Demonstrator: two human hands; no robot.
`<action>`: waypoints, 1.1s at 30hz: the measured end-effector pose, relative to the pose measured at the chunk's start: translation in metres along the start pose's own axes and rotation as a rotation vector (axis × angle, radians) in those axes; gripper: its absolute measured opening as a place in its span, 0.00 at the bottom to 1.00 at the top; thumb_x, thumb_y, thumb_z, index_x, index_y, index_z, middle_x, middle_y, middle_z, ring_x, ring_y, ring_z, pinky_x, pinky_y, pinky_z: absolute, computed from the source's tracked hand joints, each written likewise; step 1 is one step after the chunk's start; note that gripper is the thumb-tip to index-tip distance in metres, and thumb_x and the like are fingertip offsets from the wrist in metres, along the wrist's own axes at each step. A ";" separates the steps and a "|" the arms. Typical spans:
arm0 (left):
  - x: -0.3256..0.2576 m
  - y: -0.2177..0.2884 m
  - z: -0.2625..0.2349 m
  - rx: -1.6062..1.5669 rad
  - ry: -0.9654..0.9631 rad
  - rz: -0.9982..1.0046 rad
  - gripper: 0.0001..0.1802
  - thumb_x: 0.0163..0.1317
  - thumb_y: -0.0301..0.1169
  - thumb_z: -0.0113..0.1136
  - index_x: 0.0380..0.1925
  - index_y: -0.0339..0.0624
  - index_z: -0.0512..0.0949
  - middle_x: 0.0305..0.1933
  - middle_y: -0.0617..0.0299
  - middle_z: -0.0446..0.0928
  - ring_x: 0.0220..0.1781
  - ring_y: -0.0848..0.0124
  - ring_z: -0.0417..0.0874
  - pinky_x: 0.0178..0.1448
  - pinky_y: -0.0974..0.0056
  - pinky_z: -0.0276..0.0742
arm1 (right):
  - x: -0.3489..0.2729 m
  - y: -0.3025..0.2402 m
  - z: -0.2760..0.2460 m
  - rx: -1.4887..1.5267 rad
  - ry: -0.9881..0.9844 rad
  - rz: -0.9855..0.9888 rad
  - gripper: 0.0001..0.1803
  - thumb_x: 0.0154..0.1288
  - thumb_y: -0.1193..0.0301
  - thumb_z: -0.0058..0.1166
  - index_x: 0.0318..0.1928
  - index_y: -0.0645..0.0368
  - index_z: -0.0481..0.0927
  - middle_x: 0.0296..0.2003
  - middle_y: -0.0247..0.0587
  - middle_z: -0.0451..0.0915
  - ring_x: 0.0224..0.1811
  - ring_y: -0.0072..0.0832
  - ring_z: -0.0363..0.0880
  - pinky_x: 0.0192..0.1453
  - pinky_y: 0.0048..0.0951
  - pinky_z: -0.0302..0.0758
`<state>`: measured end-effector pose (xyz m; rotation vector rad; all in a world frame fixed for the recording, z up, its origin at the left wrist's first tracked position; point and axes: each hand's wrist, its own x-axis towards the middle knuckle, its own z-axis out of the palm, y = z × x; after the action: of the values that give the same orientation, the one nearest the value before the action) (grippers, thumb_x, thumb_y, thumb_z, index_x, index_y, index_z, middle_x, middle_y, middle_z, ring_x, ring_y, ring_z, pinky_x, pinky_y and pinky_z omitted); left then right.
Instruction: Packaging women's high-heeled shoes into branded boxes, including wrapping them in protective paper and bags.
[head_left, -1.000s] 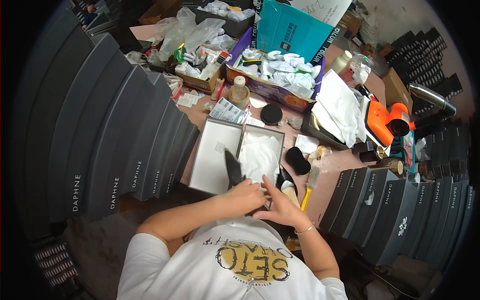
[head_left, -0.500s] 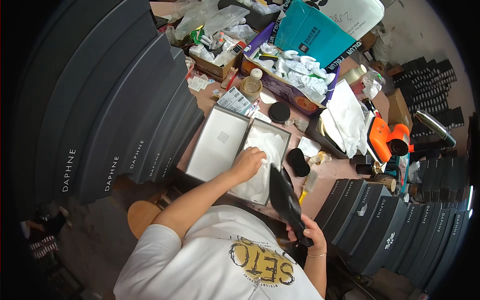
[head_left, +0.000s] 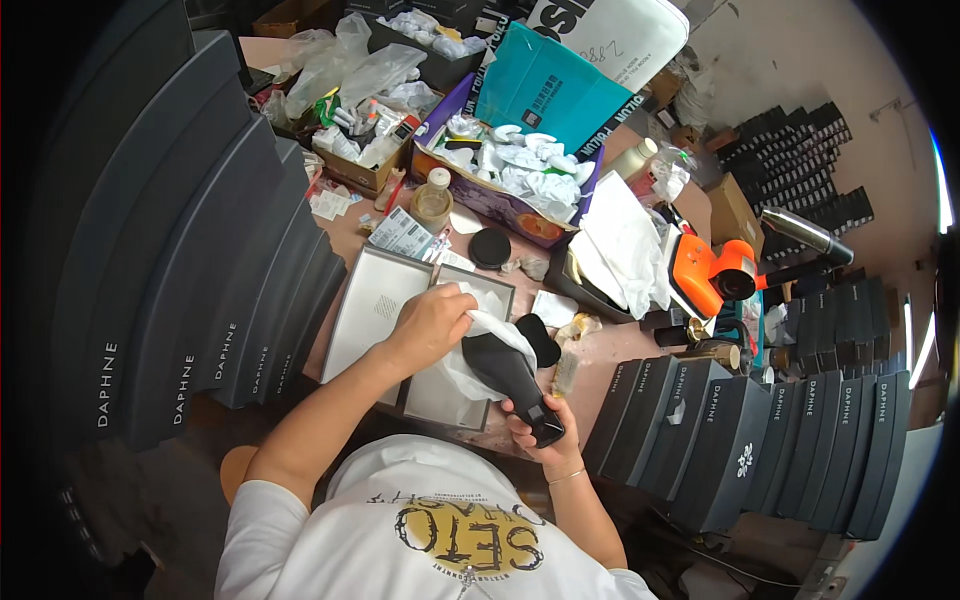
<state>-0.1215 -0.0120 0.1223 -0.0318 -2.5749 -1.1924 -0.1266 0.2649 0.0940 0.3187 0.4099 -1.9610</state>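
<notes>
Gripping the heel end of a glossy black high-heeled shoe (head_left: 508,372), the right hand (head_left: 538,432) has its fingers curled shut around it, holding it tilted above the near edge of the cluttered pink worktable (head_left: 600,352), toe pointing away from the person; that grip seems to steady the shoe so the other hand can work on it. Closed on a crumpled sheet of white tissue paper (head_left: 480,352), the left hand (head_left: 432,320) presses the paper against the toe, apparently wrapping or wiping it; part of the sheet hangs under the shoe. Directly below lies an open grey shoebox tray (head_left: 445,395) lined with white paper, its matching grey lid (head_left: 372,308) touching it on the left, both near the table's front edge. Rows of dark grey shoeboxes (head_left: 200,290) stand stacked along the left side; more of them (head_left: 780,440) line the right. At the far edge sits a purple cardboard box (head_left: 490,195) full of white paper wads; an orange tape dispenser (head_left: 712,275) rests toward the right edge.
</notes>
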 end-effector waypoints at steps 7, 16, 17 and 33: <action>-0.015 0.027 0.023 -0.328 -0.066 -0.008 0.12 0.56 0.24 0.57 0.41 0.38 0.79 0.36 0.52 0.78 0.36 0.53 0.80 0.42 0.57 0.75 | 0.006 0.008 0.011 0.076 -0.108 0.001 0.30 0.64 0.61 0.46 0.61 0.68 0.59 0.47 0.56 0.72 0.29 0.28 0.67 0.24 0.23 0.73; -0.055 0.109 0.045 -0.237 -0.088 0.521 0.14 0.52 0.25 0.63 0.41 0.39 0.80 0.22 0.62 0.71 0.21 0.66 0.77 0.25 0.64 0.74 | 0.035 0.030 0.068 -0.877 0.312 -0.642 0.25 0.61 0.66 0.55 0.58 0.60 0.70 0.54 0.45 0.74 0.56 0.38 0.72 0.58 0.38 0.70; -0.063 0.107 0.049 -0.264 -0.096 0.521 0.14 0.52 0.26 0.63 0.41 0.39 0.80 0.22 0.62 0.71 0.20 0.66 0.77 0.25 0.64 0.74 | 0.038 0.029 0.069 -1.056 0.298 -0.668 0.25 0.61 0.66 0.55 0.59 0.60 0.70 0.54 0.46 0.74 0.56 0.39 0.72 0.59 0.39 0.70; -0.067 0.013 0.045 -1.445 0.168 -0.988 0.32 0.58 0.33 0.65 0.61 0.39 0.64 0.59 0.52 0.71 0.61 0.60 0.71 0.64 0.50 0.69 | 0.055 0.057 0.069 -2.111 0.273 -0.778 0.31 0.62 0.66 0.53 0.64 0.62 0.63 0.61 0.55 0.66 0.67 0.46 0.60 0.70 0.39 0.57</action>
<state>-0.0671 0.0376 0.0855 1.0088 -0.9662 -2.8681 -0.0997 0.1693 0.1262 -1.0669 2.6122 -1.0672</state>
